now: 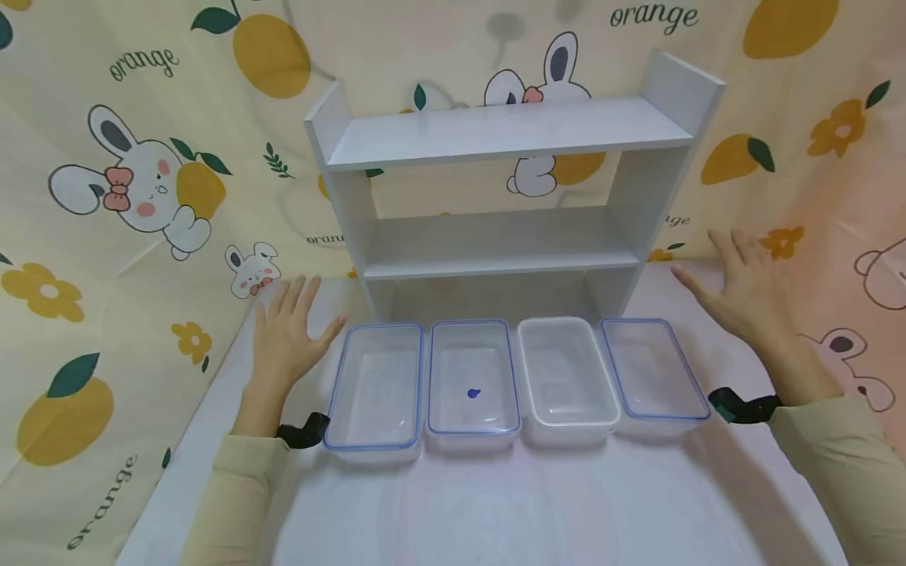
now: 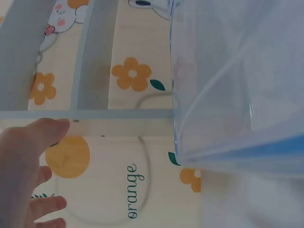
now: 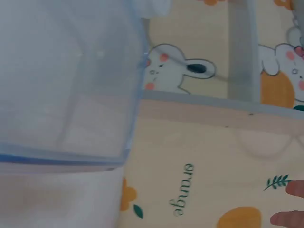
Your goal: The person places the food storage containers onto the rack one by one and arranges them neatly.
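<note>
My left hand (image 1: 286,339) is held with its fingers spread and nothing in it, left of a row of clear plastic food containers. Nearest to it stands a blue-edged container (image 1: 375,385), which also looms large in the left wrist view (image 2: 218,85). A second blue-edged container (image 1: 473,369) carries a small blue mark, and beside it is a white-rimmed one (image 1: 569,373). At the row's right end stands another blue-edged container (image 1: 654,369). Beyond that one, my right hand (image 1: 746,295) is empty too, fingers spread; only fingertips (image 3: 289,218) show in the right wrist view.
A white two-tier shelf unit (image 1: 506,244) stands directly behind the containers. White cloth (image 1: 488,503) covers the table. Around the back and sides hangs a curtain (image 1: 233,189) printed with oranges and rabbits. Dark camera mounts (image 1: 304,431) stick out from both wrists.
</note>
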Action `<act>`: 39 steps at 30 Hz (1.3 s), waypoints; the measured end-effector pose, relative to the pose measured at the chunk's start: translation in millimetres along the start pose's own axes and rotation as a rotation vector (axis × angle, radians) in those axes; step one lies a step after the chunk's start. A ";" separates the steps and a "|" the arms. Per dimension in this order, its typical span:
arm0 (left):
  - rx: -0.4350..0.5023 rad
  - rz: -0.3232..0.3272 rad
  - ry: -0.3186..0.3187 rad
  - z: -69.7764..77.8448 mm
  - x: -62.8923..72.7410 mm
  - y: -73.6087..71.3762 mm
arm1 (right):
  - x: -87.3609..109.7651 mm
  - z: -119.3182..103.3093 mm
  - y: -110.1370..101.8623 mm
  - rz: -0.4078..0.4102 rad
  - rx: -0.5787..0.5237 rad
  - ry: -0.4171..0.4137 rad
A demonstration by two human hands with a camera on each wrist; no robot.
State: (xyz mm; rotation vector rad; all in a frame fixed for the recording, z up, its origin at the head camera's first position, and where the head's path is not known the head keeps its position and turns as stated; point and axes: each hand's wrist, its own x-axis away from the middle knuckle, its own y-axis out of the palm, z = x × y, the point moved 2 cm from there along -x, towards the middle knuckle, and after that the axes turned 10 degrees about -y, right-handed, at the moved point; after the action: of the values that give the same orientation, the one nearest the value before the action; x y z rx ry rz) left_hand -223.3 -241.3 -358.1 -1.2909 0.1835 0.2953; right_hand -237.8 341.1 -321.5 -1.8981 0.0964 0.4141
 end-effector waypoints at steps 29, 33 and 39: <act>0.668 -0.267 -0.168 -11.7 33.1 20.7 | -85.4 -76.5 -66.8 0.806 -0.951 -0.296; 0.724 -0.332 -0.204 -17.2 37.5 25.6 | -97.9 -82.7 -69.4 0.830 -1.114 -0.378; 0.779 -0.475 -0.271 -22.5 44.7 38.5 | -108.2 -84.9 -73.9 0.785 -1.278 -0.346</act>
State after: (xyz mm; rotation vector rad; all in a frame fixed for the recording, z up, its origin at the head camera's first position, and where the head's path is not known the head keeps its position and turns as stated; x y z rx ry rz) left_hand -192.5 -248.4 -412.7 -0.4840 -0.2272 -0.0241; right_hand -299.2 275.2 -194.1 -2.9333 0.4274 1.6181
